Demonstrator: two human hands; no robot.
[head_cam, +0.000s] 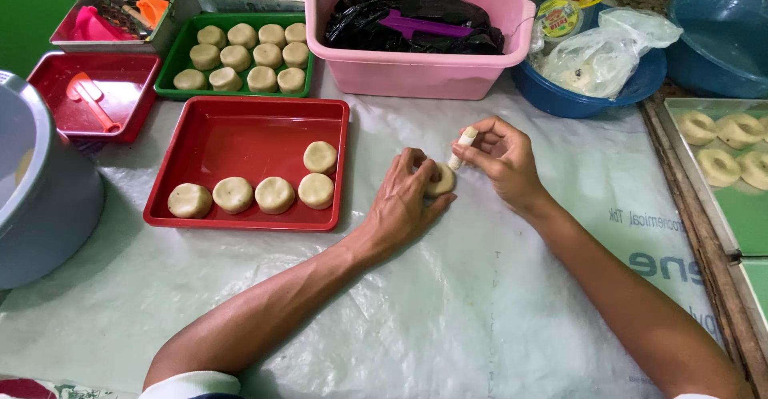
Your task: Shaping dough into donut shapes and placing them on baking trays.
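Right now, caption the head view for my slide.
Left hand steadies a dough disc while right hand presses a small stick in.

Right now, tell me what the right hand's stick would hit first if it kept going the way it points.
The dough disc: the stick in the right hand slants down onto it, apparently already touching.

Both arms are bare to the elbow, with a white sleeve edge [192, 385] at the left.

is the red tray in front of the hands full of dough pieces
No, the red tray holds only five dough discs along its near and right side, with most of its floor bare.
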